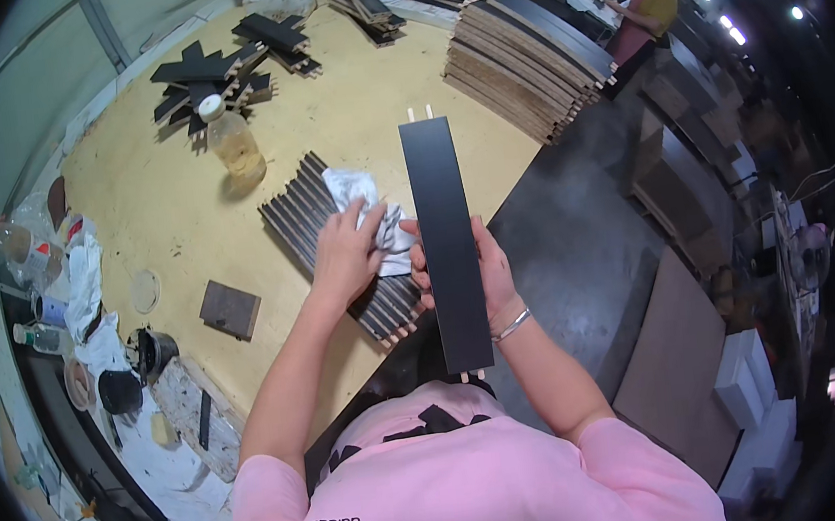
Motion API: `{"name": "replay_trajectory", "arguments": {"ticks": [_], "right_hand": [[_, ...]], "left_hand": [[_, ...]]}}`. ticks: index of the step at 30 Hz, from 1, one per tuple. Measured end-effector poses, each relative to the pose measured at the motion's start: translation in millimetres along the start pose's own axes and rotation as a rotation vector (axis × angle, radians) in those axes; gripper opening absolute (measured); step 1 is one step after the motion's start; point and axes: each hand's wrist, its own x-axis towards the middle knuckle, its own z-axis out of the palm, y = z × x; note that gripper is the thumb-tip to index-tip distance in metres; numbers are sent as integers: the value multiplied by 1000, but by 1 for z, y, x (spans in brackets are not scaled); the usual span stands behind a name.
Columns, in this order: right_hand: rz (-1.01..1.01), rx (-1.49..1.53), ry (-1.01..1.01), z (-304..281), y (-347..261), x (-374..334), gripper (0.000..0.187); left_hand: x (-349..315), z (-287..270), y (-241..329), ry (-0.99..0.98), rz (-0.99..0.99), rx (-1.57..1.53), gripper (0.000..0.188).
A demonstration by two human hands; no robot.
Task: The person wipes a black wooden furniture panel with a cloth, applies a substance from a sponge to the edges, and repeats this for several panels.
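My right hand [494, 265] grips a long black board [447, 248], its thumb along the right edge and its fingertips showing at the left edge. The board is tilted up in front of me, with pale wooden dowels sticking out of both ends. My left hand [345, 255] has its fingers bent over a crumpled white cloth [360, 188] and grasps it. That cloth lies on a row of similar black boards [294, 212] standing on edge side by side on the yellowish table [171, 204]. Part of the row is hidden under the cloth and my left hand.
A tall stack of boards [519, 65] stands at the table's far right. Loose boards [199, 81] lie crosswise near a plastic bottle [235, 147] of yellowish liquid. A dark block [229, 310] and black pots [121, 392] are at the left. Another person [652, 9] works far right.
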Motion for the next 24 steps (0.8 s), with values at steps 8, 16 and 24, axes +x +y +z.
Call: {"name": "replay_trajectory", "arguments": {"ticks": [8,16,24], "right_hand": [[-78,27,142,-30,-10,-9,65],[-43,-121,-35,-37,-37,-21,75],[305,-406,-12,-55,-31,-43,45]], "left_hand": [[-13,-43,84,349,189,-470,48],[-84,-13,93,-86,-255,-995,34],[-23,-20,91,43,-617,-1422,39]]}}
